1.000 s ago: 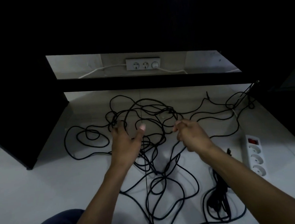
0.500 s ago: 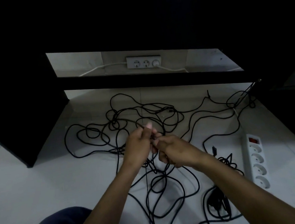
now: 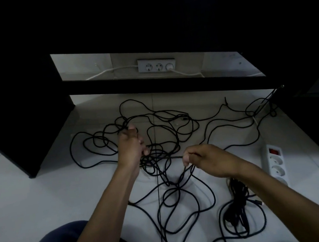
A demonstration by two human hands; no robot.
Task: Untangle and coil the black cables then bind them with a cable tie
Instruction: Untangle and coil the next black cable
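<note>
The black cables (image 3: 173, 179) sprawl tangled across the floor (image 3: 34, 195), their knot between the two hands. One strand runs taut left to right from the left hand (image 3: 130, 146), whose grip curls round several strands, to the right hand (image 3: 205, 160), which pinches it; the knot lies nearer the left

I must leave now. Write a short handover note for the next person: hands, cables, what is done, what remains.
Left hand: grips strands of the black cables at the tangle.
Right hand: pinches one strand, stretched toward the left hand.
Cables: loose tangle across the floor; a bunched part lies near the power strip.
Done: nothing coiled yet.
Left: untangle, coil, bind. No cable tie visible.
</note>
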